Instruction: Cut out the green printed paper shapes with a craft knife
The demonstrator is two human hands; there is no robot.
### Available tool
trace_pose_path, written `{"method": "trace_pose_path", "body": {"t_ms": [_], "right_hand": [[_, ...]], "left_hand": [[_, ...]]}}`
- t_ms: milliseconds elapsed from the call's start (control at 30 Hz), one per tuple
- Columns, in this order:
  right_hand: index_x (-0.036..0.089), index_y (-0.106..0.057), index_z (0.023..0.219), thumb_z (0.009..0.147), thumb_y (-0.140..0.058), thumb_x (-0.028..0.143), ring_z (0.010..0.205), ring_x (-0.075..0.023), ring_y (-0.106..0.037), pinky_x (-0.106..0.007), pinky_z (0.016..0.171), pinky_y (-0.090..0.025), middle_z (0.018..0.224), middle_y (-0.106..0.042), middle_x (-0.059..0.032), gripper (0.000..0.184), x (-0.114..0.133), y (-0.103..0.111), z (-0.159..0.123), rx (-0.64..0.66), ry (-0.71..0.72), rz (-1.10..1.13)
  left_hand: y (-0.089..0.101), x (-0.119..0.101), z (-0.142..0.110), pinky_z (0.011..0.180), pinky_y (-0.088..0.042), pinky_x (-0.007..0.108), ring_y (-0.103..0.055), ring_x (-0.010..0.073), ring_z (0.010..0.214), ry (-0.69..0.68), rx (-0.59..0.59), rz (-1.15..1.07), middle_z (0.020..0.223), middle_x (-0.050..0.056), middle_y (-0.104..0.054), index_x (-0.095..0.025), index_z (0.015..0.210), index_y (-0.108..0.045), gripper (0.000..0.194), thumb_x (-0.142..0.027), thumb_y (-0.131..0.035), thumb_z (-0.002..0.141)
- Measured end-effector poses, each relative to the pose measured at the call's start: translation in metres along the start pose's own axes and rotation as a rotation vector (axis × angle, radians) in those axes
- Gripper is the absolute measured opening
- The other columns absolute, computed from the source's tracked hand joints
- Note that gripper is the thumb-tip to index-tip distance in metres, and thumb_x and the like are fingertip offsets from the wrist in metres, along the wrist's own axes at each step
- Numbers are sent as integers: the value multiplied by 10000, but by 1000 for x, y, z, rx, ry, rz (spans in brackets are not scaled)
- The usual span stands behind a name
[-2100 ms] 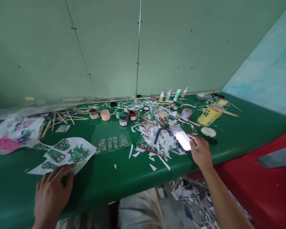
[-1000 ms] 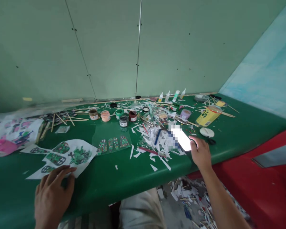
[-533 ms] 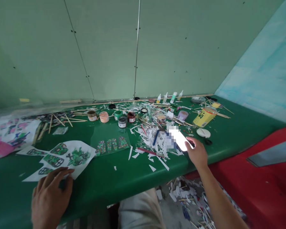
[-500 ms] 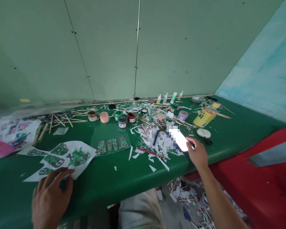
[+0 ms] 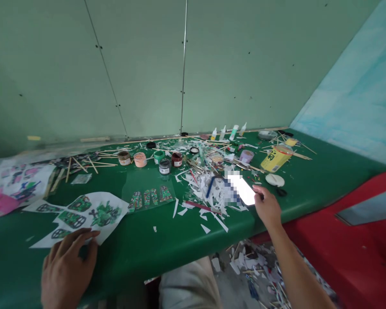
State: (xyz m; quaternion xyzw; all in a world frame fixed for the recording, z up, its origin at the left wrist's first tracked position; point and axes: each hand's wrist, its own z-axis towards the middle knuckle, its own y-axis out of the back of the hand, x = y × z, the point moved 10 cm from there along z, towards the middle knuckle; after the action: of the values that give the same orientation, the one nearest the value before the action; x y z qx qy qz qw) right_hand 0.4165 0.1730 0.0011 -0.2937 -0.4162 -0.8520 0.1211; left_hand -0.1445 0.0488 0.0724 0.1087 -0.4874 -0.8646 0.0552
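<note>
My right hand (image 5: 267,206) grips the near end of a phone (image 5: 242,189), whose screen glows white; its far left part is blurred out by pixels. Under and beside the phone lie white paper scraps (image 5: 206,182). At the front left, my left hand (image 5: 69,262) rests with curved, parted fingers at the lower edge of a cut paper sheet (image 5: 107,234) bearing green and black printed pictures. Right of that sheet is a clear plastic film (image 5: 148,180) with several small green figures (image 5: 150,197) on it.
Open paint jars (image 5: 164,166) stand mid-table, with glue bottles (image 5: 223,132) behind. A yellow container (image 5: 276,159) leans at right, near a white oval object (image 5: 275,180). Wooden sticks (image 5: 91,164) and a pink object (image 5: 1,205) lie left. A red surface (image 5: 344,244) borders the table's right front.
The view has shifted very slightly. Both hands stay about where they were, the right one still on the phone and the left by the paper sheet.
</note>
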Motion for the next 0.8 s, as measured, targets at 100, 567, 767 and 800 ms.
{"method": "trace_pose_path", "body": {"t_ms": [100, 567, 767, 800], "right_hand": [[213, -673, 1030, 741, -494, 431, 879, -274, -603, -437, 844, -455, 971, -707, -93, 404, 1, 0, 0, -2, -1, 2], [230, -679, 1050, 802, -387, 381, 890, -247, -641, -401, 805, -487, 997, -721, -72, 412, -7, -3, 4, 47, 29, 54], [243, -723, 993, 827, -382, 403, 916, -278, -608, -450, 853, -442, 989, -700, -97, 411, 1, -9, 14, 61, 58, -22], [250, -730, 974, 827, -401, 420, 925, -282, -600, -455, 861, -433, 986, -694, -96, 398, 4, -10, 14, 61, 69, -35]], "left_hand": [[-2, 3, 0, 768, -456, 434, -569, 297, 960, 8, 6, 5, 1084, 73, -657, -244, 931, -683, 381, -387, -332, 886], [-1, 0, -2, 792, -454, 441, -570, 295, 965, 1, 19, 12, 1104, 79, -654, -241, 953, -671, 324, -332, -366, 893], [0, -1, -1, 778, -462, 444, -578, 301, 939, -21, 18, 9, 1079, 81, -670, -229, 928, -683, 394, -367, -315, 914], [0, 0, 0, 780, -462, 445, -579, 301, 942, -13, 22, 11, 1077, 83, -671, -229, 925, -684, 396, -370, -314, 914]]}}
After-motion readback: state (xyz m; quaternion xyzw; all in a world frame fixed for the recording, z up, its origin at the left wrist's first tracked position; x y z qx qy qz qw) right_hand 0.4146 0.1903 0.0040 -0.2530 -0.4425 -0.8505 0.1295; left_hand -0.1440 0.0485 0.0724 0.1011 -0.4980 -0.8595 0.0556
